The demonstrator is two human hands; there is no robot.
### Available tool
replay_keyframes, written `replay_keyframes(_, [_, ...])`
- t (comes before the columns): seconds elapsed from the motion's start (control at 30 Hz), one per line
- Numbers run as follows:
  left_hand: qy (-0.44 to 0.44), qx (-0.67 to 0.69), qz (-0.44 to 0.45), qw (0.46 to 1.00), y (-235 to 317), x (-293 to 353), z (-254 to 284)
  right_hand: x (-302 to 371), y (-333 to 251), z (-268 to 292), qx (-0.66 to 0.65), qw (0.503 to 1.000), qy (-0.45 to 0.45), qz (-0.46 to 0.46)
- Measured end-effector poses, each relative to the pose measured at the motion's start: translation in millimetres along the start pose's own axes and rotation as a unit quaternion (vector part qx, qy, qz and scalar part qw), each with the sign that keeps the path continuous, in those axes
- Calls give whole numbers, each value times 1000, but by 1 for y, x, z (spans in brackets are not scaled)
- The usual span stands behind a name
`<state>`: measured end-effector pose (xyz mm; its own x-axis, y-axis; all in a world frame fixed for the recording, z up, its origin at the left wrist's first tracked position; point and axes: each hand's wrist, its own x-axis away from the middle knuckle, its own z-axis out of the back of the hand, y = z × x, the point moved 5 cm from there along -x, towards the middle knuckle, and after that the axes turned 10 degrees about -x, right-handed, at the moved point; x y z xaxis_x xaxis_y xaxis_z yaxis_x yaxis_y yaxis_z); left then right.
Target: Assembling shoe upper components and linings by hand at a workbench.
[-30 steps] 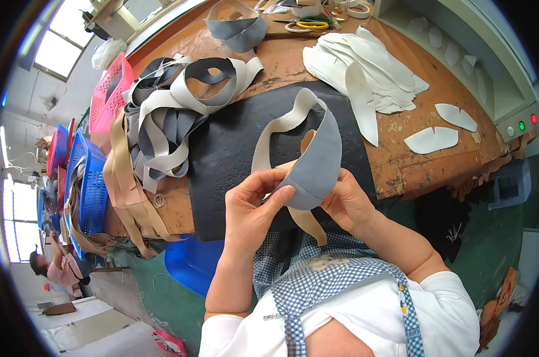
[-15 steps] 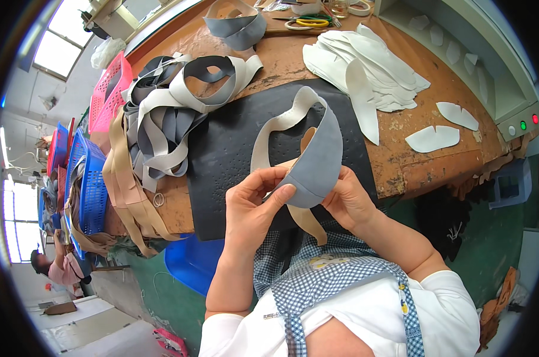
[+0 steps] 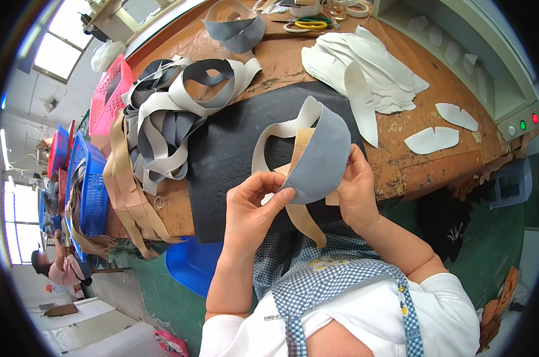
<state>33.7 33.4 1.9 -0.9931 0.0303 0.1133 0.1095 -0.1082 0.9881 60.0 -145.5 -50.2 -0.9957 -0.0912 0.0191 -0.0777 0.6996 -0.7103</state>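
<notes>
1. Left hand (image 3: 253, 209) fingers pinch the near-left edge of the grey shoe upper piece (image 3: 323, 156); thumb on top, closed snug on it.
2. Right hand (image 3: 356, 191) fingers wrap its right edge from behind, also gripping.
3. The piece is held up just above the black mat (image 3: 234, 149), with a cream strip (image 3: 275, 134) and tan lining (image 3: 302, 217) hanging off it.
4. My take: keep both edges aligned and taut while folding, so the lining doesn't wrinkle.
5. Far right on the worktop (image 3: 400, 172) sits a stack of white cut pieces (image 3: 364, 65); far left, a heap of grey and cream uppers (image 3: 174, 113).
</notes>
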Motion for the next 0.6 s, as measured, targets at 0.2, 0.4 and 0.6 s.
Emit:
replay_keyframes(0.2, [4,-38,10,999,1,1,4,0,2,-6,-40,997,-41,-60])
replay_keyframes(0.4, [37,-223,-61,972,15,5,13,-10,-7,-3,-97,961,-152,-212])
replay_keyframes(0.6, [-10,-157,-56,986,8,7,7,-22,-8,-16,-35,964,-122,-232])
